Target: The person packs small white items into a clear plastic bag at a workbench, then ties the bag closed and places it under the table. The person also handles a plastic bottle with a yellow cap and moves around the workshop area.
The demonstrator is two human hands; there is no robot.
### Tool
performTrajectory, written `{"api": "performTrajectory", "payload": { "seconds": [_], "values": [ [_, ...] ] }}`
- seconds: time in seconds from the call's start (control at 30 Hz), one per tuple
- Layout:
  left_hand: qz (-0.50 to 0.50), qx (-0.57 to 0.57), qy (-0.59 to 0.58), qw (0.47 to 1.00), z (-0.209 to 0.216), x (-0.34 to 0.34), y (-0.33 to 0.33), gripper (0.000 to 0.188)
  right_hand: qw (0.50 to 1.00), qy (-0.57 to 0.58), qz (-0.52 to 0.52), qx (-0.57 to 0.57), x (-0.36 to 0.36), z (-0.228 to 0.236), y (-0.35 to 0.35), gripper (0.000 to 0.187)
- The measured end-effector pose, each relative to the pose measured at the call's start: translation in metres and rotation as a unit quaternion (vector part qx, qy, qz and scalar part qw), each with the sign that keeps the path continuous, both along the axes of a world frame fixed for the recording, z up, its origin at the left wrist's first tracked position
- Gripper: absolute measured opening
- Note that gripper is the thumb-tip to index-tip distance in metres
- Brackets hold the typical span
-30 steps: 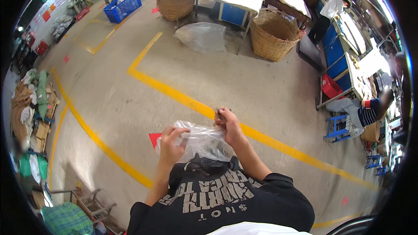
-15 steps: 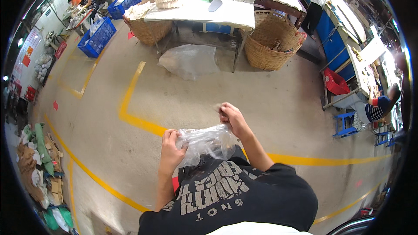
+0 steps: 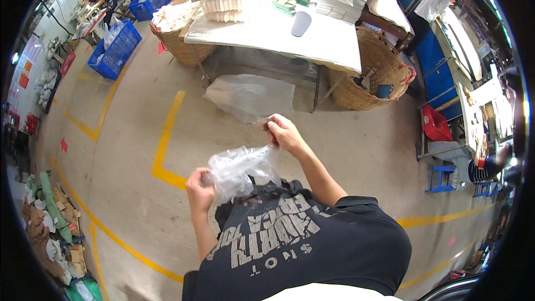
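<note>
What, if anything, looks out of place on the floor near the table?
A large cloudy plastic bag lies loose on the floor by the white table; it looks odd because it seems left underfoot.

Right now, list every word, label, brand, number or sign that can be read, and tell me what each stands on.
Black shirt: large, worn pale lettering on the front, partly legible; I won't copy its words.
Orange wall sign, far left: marks too small and blurred to read.
Red floor marker: no lettering can be made out.
Clear plastic bag at the left hand: no lettering can be made out.
</note>
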State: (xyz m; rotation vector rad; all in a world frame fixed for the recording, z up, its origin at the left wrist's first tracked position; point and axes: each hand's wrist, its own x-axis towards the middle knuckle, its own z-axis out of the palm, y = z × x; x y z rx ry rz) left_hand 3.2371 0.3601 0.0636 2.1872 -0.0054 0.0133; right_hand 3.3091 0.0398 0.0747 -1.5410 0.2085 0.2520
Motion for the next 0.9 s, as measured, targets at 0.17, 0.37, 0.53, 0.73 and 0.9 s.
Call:
{"api": "performTrajectory", "payload": {
  "seconds": [0.17,0.37,0.53,0.73,0.9],
  "values": [
    [0.122,-0.105,-0.122,0.979,0.006,0.158,0.009,0.025,0.994,-0.039,-0.101,-0.012,0.107,-0.012,-0.022,0.016],
    [0.136,-0.447,0.026,0.884,0.022,0.307,0.003,0.051,0.979,0.002,-0.199,-0.045,0.212,-0.014,-0.059,0.017],
    [0.053,-0.595,0.089,0.797,-0.021,0.413,0.008,0.056,0.968,0.015,-0.245,-0.052,0.306,-0.050,-0.119,0.022],
    [-0.041,-0.370,-0.019,0.928,-0.038,0.511,-0.017,0.072,0.873,-0.055,-0.156,-0.458,0.433,-0.080,-0.184,0.046],
    [0.051,-0.617,0.118,0.776,0.024,0.559,-0.078,0.056,0.950,0.024,0.106,-0.291,0.488,-0.043,-0.152,0.078]
  ]
}}
